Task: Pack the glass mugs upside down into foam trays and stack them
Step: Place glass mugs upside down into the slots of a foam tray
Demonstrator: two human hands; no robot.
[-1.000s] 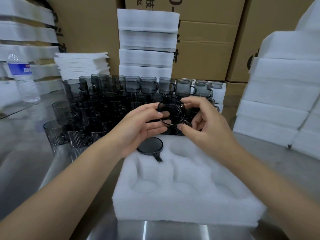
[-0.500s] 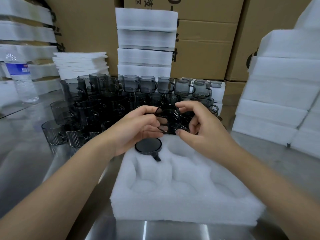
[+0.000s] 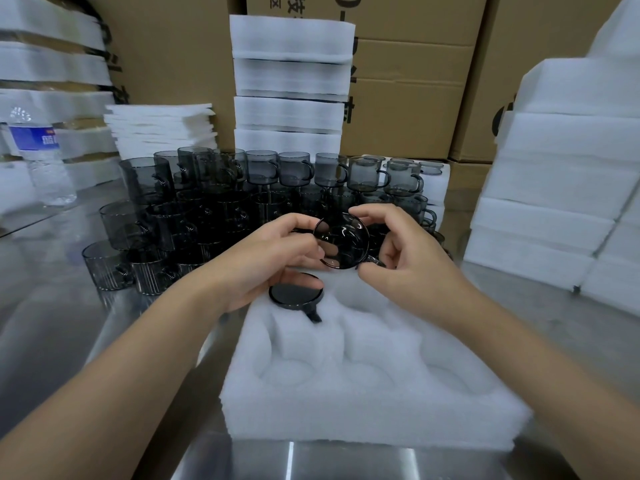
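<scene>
- Fingers (image 3: 297, 224) of left hand (image 3: 270, 261) and right hand (image 3: 415, 261) grip a smoky, round glass mug (image 3: 343, 242).
- At its 7 o'clock, an upturned mug (image 3: 294, 294) sits in the soft white foam tray (image 3: 363, 410).

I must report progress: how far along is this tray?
Done: one mug sits upside down in the far-left pocket of the foam tray. In hand: left hand and right hand hold a second mug above it. Left: other pockets empty; loose mugs wait behind.

top cardboard box (image 3: 398, 15): printed "技" and "区" were legible, rest cut off | water bottle (image 3: 38, 157): blue label was too blurred to read
</scene>
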